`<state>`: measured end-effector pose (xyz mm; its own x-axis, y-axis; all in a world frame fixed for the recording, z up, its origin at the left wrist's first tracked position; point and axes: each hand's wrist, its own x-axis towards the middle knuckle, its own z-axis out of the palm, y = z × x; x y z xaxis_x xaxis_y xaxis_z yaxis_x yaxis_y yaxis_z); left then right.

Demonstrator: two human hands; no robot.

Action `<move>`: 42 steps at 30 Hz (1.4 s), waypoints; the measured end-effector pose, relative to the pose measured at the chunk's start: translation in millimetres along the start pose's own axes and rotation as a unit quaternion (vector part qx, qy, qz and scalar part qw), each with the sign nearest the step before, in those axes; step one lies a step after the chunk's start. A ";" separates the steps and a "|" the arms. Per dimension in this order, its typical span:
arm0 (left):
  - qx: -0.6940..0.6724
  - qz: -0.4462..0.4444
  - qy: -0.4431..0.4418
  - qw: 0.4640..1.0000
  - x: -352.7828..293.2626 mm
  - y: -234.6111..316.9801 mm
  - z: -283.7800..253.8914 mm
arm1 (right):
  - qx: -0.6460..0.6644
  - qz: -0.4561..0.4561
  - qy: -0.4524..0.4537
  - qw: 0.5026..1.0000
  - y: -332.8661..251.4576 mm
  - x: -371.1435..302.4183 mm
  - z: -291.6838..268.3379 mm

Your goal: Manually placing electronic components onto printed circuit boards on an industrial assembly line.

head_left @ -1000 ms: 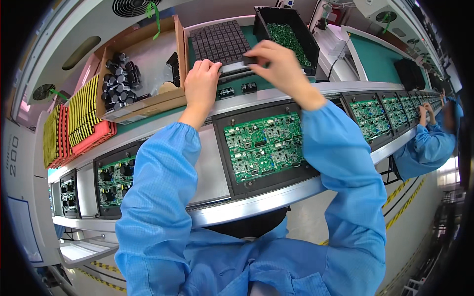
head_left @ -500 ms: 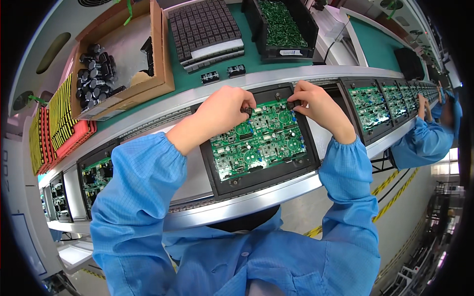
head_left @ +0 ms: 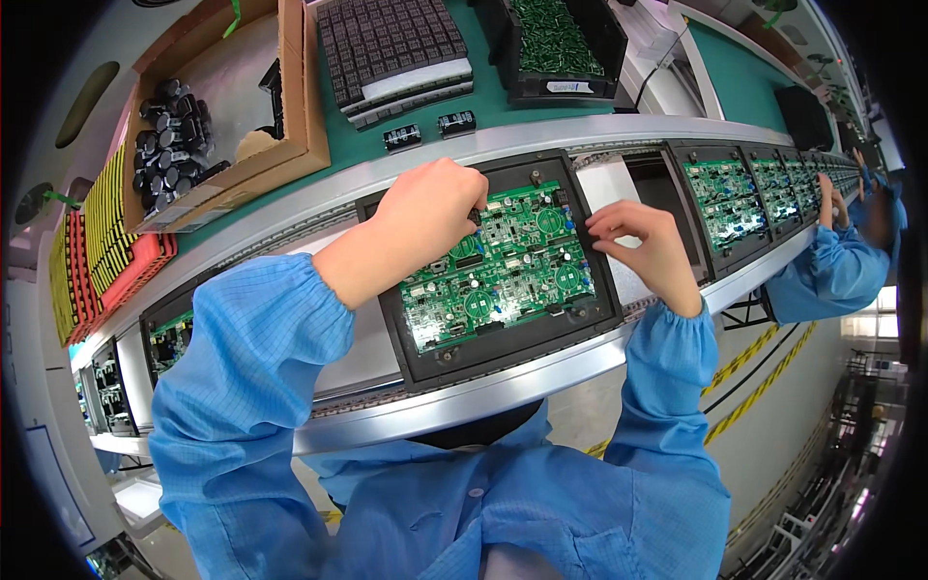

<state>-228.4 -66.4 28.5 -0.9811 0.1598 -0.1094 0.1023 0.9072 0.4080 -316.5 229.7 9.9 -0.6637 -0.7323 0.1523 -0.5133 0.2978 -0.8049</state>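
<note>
A green circuit board (head_left: pixel 522 256) with several round outlines and many small parts lies in a black frame (head_left: pixel 503 360) on the conveyor in front of me. My left hand (head_left: pixel 430 217) reaches over the board's upper left corner, its fingers pinched on a small black component (head_left: pixel 475 217), mostly hidden by the fingertips. Another small black component (head_left: pixel 562 197) sits at the board's upper right corner. Beside the frame's right edge is my right hand (head_left: pixel 646 242), its fingers curved, thumb apart from them, and nothing visible between them.
Beyond the rail are a cardboard box (head_left: pixel 304 116) of black capacitors, a stack of dark component trays (head_left: pixel 391 48), two loose capacitors (head_left: pixel 402 136) and a black bin (head_left: pixel 570 89) of small green parts. More framed boards (head_left: pixel 720 203) line the conveyor rightward, where a co-worker (head_left: pixel 836 256) works.
My right hand has let go of the black component at the board's upper right corner and drawn back right and down. My left hand stays at the upper left corner. The view has shifted slightly.
</note>
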 end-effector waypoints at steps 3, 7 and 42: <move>-0.009 0.001 0.005 1.000 1.1 -2.4 5.8 | -0.037 -0.022 -0.017 0.999 -3.8 -4.3 3.8; -0.035 0.046 0.050 0.997 -6.4 -10.3 8.0 | -0.022 -0.040 -0.043 0.998 -2.1 -4.7 7.7; 0.174 0.155 0.170 0.958 -168.5 -3.1 -44.0 | -0.144 -0.148 0.037 0.978 -133.0 40.7 32.1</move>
<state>-70.6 -113.2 85.5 -0.8857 0.3589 0.2943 0.3868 0.9213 0.0403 -257.8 140.7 104.8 -0.4954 -0.7691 0.4037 -0.8136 0.2479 -0.5260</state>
